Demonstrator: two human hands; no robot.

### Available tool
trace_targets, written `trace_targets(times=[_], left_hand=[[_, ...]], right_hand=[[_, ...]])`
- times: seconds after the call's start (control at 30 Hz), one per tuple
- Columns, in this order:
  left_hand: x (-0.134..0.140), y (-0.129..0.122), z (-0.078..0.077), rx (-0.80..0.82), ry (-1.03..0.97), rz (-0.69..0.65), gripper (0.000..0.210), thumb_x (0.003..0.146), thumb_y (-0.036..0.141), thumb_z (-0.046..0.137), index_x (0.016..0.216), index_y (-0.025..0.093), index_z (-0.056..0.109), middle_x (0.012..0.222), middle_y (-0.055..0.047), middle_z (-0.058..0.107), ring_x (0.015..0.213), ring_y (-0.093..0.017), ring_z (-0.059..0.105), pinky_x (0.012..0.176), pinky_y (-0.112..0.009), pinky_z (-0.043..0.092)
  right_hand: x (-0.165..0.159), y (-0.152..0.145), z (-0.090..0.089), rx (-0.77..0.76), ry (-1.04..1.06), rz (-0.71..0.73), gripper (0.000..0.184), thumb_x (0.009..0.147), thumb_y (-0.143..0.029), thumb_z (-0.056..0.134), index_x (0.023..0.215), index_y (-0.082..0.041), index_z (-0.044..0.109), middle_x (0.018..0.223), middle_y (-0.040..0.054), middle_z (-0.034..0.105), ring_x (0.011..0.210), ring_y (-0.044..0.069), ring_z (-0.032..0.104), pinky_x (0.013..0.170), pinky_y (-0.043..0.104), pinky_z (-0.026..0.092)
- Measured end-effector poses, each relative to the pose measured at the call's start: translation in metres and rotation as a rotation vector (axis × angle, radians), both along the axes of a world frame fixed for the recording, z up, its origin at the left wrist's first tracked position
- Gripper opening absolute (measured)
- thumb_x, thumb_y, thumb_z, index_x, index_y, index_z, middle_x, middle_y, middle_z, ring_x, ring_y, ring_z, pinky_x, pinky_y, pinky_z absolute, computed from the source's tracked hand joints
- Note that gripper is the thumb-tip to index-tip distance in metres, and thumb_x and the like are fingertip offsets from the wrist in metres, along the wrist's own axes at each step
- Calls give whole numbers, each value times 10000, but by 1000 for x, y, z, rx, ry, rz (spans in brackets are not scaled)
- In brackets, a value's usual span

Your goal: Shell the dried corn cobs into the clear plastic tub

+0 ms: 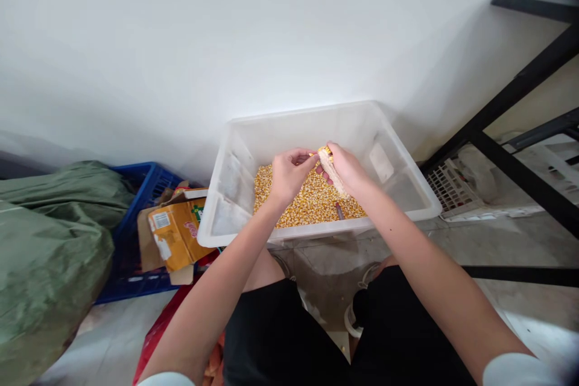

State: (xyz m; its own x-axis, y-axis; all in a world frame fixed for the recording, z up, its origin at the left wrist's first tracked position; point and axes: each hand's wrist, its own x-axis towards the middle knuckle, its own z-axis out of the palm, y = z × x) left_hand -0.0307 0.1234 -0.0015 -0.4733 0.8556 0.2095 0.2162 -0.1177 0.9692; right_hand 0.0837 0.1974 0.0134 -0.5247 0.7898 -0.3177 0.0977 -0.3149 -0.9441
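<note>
A mostly bare corn cob [332, 174], with some yellow kernels left near its upper end, is held over a white translucent plastic bin [289, 113]. My right hand [347, 167] is wrapped round the cob from the right. At the cob's upper end, my left hand [292, 174] has thumb and fingers pinched together against the kernels; whether a loose kernel is between them is too small to tell. Loose corn kernels [301, 206] cover the bin's floor. A slim tool with a dark reddish handle [339, 211] lies on the kernels near the front wall.
Left of the bin stands a blue crate [147, 184] with flattened cardboard packaging [176, 235] and a green cloth sheet [58, 241] over it. A black metal frame [506, 151] rises on the right, with a white basket [452, 187] behind. A white wall backs the bin.
</note>
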Motion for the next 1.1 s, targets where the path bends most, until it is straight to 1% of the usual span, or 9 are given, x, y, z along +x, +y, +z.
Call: trace_targets(times=[0.2, 0.33, 0.4, 0.47, 0.53, 0.6, 0.77, 0.93, 1.1], left_hand=[[3, -3, 0, 26, 44, 28, 160, 720, 274, 739, 776, 124, 732, 664, -52, 711, 596, -123, 637, 556, -232, 488], [-3, -4, -4, -27, 173, 106, 74, 692, 208, 699, 691, 135, 700, 628, -31, 681, 565, -112, 588, 504, -219, 417], [-6, -4, -7, -105, 249, 104, 107, 681, 191, 686, 763, 138, 729, 654, -34, 689, 585, -122, 592, 524, -229, 426], [-9, -3, -7, -142, 275, 57, 229, 681, 178, 680, 895, 142, 751, 755, -56, 727, 660, -142, 634, 600, -253, 480], [-9, -2, -7, -115, 237, 38, 284, 717, 204, 676, 986, 144, 746, 859, -78, 750, 743, -159, 669, 687, -279, 519], [-7, -2, -5, -74, 175, 28, 257, 779, 276, 665, 983, 145, 749, 884, -85, 756, 776, -166, 679, 722, -291, 532], [-2, -3, 1, -31, 122, -35, 248, 816, 377, 669, 882, 163, 777, 814, -62, 751, 723, -150, 652, 666, -270, 512], [1, -7, 8, -30, 151, 30, 181, 787, 313, 671, 786, 154, 756, 735, -43, 726, 646, -132, 610, 617, -256, 477], [3, -6, 9, -68, 214, 61, 122, 775, 228, 604, 708, 148, 669, 645, -16, 653, 575, -108, 533, 554, -243, 396]], right_hand=[[-1, -1, -3, 39, -30, 7, 408, 961, -492, 406, 744, -193, 577, 560, 42, 580, 399, 128, 491, 347, 242, 345], [0, 1, -3, 52, -46, -23, 469, 978, -547, 381, 774, -195, 614, 569, 41, 576, 418, 130, 491, 361, 247, 341], [2, 2, 0, -23, -25, -14, 512, 993, -566, 330, 806, -193, 626, 569, 43, 575, 419, 129, 481, 367, 249, 333], [4, 3, 4, -113, 5, -4, 524, 1000, -571, 304, 833, -194, 626, 577, 40, 576, 421, 125, 478, 373, 248, 333], [5, 2, 7, -181, 39, 28, 525, 992, -594, 310, 840, -199, 621, 585, 33, 573, 414, 119, 469, 371, 246, 326], [6, 2, 8, -208, 68, 78, 553, 960, -658, 328, 808, -204, 605, 573, 26, 555, 395, 114, 441, 360, 248, 305], [4, -1, 6, -151, 67, 142, 648, 858, -808, 343, 685, -215, 538, 513, 13, 489, 373, 100, 375, 339, 244, 261], [2, -5, 5, -104, 37, 159, 640, 867, -800, 338, 657, -218, 502, 499, 5, 469, 381, 96, 377, 338, 235, 276], [0, -9, 6, -71, 53, 171, 573, 901, -731, 378, 664, -219, 477, 515, -10, 458, 388, 97, 395, 351, 227, 299]])
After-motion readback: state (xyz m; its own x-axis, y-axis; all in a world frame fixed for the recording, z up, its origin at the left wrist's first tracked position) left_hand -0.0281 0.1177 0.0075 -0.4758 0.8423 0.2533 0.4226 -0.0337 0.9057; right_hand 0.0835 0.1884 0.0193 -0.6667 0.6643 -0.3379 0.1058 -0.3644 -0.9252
